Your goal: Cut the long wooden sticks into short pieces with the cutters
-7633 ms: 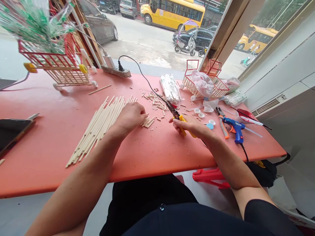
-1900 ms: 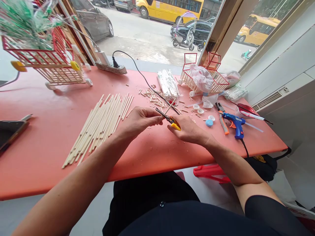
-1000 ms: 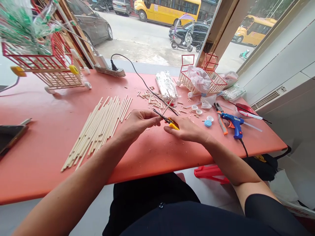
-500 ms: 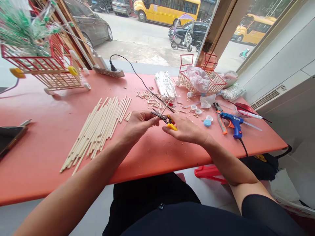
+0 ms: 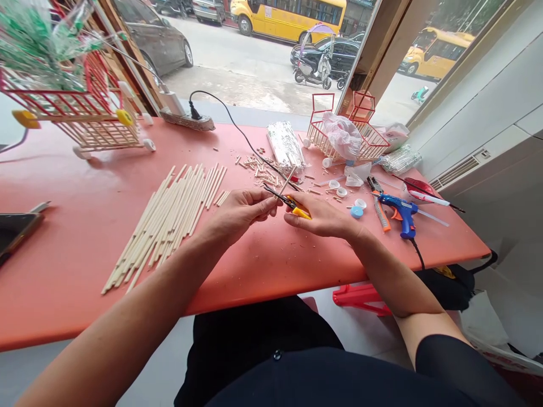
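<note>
Thumb and fingers of my left hand (image 5: 247, 211) pinch a thin wooden stick (image 5: 288, 180), which slants up and to the right. My right hand (image 5: 323, 216) is wrapped round the yellow handles of black-jawed pliers (image 5: 298, 209). The jaws lie against the stick close to my left fingertips; whether they bite on it is too small to tell. Left of my hands, many long wooden sticks (image 5: 169, 220) lie in a loose spread on the pink table (image 5: 271, 265). Short cut pieces (image 5: 258, 168) are scattered just beyond my hands.
Beyond stand a foil-like packet (image 5: 285, 146) and a small stick cart (image 5: 331, 135). Bottle caps (image 5: 357, 211), orange-handled pliers (image 5: 380, 212) and a blue glue gun (image 5: 401, 212) lie right. A larger cart (image 5: 102, 133), a power strip (image 5: 186, 120) with a black cable, and a dark tray-like object (image 5: 17, 232) are left.
The pliers have turned slightly in my right hand, and their handles look more spread. My left hand has shifted a little to the right along with the stick. The view has moved slightly.
</note>
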{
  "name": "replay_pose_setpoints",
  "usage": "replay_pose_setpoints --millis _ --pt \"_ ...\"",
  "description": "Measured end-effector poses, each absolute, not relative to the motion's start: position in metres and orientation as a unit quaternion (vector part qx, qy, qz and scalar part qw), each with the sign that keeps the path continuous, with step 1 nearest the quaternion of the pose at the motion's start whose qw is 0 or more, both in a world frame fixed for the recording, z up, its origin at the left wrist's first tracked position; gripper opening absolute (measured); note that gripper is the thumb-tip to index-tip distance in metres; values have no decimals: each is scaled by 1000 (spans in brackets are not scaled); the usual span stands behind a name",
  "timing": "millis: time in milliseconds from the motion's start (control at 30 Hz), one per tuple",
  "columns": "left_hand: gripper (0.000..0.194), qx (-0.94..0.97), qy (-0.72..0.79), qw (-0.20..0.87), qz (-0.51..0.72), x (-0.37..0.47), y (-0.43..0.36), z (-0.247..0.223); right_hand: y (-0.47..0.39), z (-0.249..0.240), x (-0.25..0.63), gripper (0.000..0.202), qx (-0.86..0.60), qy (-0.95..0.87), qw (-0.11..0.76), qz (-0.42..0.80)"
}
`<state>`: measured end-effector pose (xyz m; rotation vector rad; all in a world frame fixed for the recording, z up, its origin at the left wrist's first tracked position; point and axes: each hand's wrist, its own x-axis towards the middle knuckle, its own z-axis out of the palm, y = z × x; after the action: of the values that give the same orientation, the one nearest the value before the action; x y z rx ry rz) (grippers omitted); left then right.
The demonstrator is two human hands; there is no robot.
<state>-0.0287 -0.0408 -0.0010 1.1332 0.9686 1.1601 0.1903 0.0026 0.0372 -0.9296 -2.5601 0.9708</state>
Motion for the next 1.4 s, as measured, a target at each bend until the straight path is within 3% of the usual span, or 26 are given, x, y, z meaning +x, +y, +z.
replay_pose_setpoints --millis 667,1400 --pt "47 485 375 622 487 -34 -40 2 3 40 193 38 -303 -890 93 327" --pt "51 450 432 655 427 -33 -37 -2 -19 51 184 39 -458 -839 -27 293"
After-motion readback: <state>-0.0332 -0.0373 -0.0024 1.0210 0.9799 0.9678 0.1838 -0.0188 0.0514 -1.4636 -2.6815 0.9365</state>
